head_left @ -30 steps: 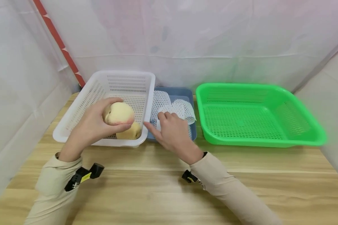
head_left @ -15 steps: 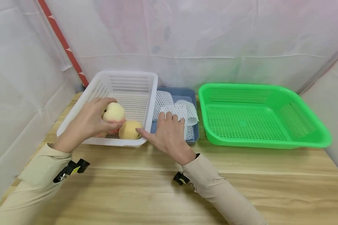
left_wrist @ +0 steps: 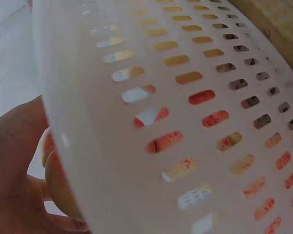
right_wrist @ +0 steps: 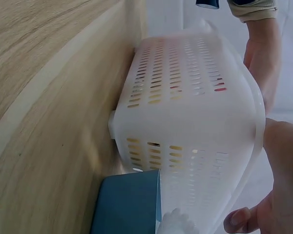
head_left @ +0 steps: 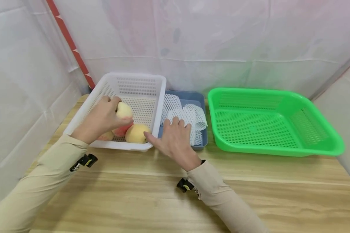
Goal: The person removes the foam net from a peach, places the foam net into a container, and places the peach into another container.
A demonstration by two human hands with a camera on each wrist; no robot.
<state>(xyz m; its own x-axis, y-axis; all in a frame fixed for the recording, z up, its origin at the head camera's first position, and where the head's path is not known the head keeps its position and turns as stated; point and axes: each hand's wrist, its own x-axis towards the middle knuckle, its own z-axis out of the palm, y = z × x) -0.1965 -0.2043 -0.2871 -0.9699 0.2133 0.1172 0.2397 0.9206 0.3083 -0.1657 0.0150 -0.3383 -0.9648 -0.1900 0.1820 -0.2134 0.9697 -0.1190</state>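
Observation:
My left hand (head_left: 100,116) grips a pale peach (head_left: 124,110) inside the white basket (head_left: 113,145), near its front left. A yellow peach (head_left: 137,133) lies beside it at the basket's front right corner. Below the gripped peach, red peach skin (head_left: 123,130) shows, and another peach (head_left: 106,136) is partly hidden by the hand. My right hand (head_left: 176,139) rests over white foam fruit nets (head_left: 189,113) in the blue-grey tray (head_left: 189,94), its thumb stretched to the basket's right rim. In the right wrist view the thumb (right_wrist: 288,146) lies along that rim.
A green basket (head_left: 253,150) stands to the right of the tray. White sheeting (head_left: 198,38) hangs behind and at both sides, with a red strip (head_left: 70,42) at the back left. The wooden table (head_left: 163,197) extends in front of the containers.
My left hand has lowered the pale peach into the white basket. My right hand has shifted slightly, its thumb staying near the basket rim. The whole view has drifted a little.

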